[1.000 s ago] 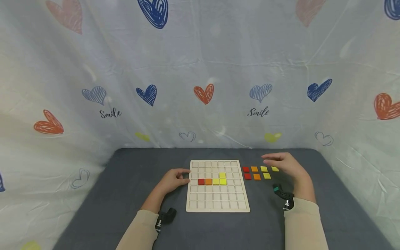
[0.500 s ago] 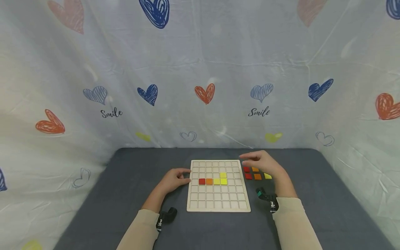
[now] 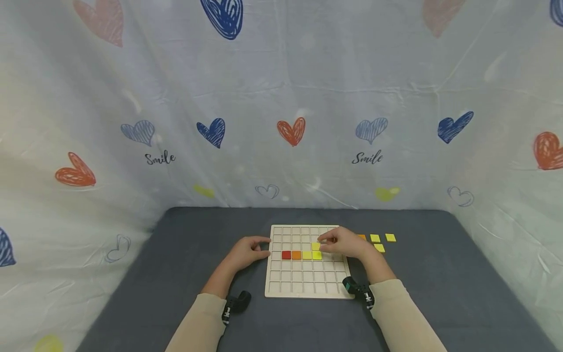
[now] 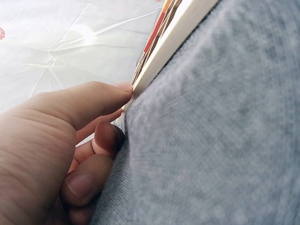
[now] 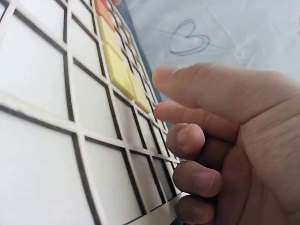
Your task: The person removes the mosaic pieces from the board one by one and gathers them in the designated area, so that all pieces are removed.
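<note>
A pale wooden grid board [image 3: 299,288] lies on the dark table. On it sit a red tile [image 3: 286,255], an orange tile [image 3: 296,255] and several yellow tiles [image 3: 306,255], one of them a row higher. My left hand [image 3: 244,253] touches the board's left edge with thumb and index finger spread apart. Over the board's right side is my right hand [image 3: 347,243], its fingertips beside the upper yellow tile. In the right wrist view, thumb [image 5: 187,84] and index finger stand slightly apart with no tile visible between them; the other fingers are curled.
Right of the board lie loose yellow tiles [image 3: 390,237] and an orange tile [image 3: 361,236], partly behind my right hand. A white curtain [image 3: 246,88] printed with hearts hangs behind the dark table [image 3: 272,325]. Black cameras are strapped to both wrists.
My right hand has moved left from above the loose tiles to the yellow tiles on the board, now covering some of the loose ones. The left hand has stayed at the board's edge.
</note>
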Available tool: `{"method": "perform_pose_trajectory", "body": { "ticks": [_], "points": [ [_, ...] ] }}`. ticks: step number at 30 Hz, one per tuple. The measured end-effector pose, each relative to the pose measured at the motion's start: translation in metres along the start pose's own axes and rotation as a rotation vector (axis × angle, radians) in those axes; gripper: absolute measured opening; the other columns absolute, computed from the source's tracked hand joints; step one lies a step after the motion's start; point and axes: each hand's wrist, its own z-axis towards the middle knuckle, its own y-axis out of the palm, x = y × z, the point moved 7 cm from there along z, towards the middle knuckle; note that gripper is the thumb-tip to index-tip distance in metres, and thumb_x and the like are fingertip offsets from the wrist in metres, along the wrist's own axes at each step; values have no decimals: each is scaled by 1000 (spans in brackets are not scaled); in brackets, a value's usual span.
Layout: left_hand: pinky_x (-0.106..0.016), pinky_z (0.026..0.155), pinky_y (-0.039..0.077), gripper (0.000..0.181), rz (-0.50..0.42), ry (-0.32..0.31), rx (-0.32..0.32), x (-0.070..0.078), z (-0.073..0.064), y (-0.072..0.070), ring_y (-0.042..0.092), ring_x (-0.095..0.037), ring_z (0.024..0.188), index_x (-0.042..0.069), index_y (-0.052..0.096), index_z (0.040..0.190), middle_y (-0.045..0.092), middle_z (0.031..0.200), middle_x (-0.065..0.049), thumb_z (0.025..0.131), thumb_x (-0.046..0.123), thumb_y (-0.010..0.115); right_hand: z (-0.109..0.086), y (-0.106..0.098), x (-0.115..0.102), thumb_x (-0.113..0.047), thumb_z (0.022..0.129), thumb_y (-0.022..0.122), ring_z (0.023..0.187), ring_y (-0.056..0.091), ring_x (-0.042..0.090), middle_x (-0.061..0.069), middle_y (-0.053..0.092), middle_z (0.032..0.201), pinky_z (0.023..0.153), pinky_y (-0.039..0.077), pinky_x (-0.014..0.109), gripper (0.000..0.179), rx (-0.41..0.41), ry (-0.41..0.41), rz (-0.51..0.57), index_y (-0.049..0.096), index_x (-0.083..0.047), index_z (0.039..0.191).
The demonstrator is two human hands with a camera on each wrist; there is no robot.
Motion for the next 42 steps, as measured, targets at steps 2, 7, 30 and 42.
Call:
{"method": "perform_pose_trajectory", "body": {
  "ticks": [2,7,30,42],
  "points": [
    [-31,57,41,42,0,1,-5,1,0,0,47,-14,55,10,71,131,57,65,0,91,20,81,0,2,3,-19,97,73,51,29,12,-4,45,59,57,35,31,35,10,8,-21,72,0,127],
    [-32,56,40,42,8,5,-2,1,1,1,47,-14,54,10,71,131,57,65,0,91,20,81,2,3,5,-17,97,73,50,31,12,-2,52,59,61,39,33,30,35,4,-39,75,-3,123],
    [-32,57,40,42,-5,3,-11,1,0,0,47,-14,54,10,71,131,57,64,0,91,21,81,3,-2,2,-17,92,79,61,43,14,-1,52,72,62,40,34,23,151,19,-105,75,-9,113],
    [-32,55,40,42,9,32,-3,0,0,1,46,-13,54,9,72,130,56,64,1,91,21,81,-20,-16,13,-14,95,75,61,37,13,0,47,76,57,36,29,21,250,10,-20,74,-6,114]
  ]
}}
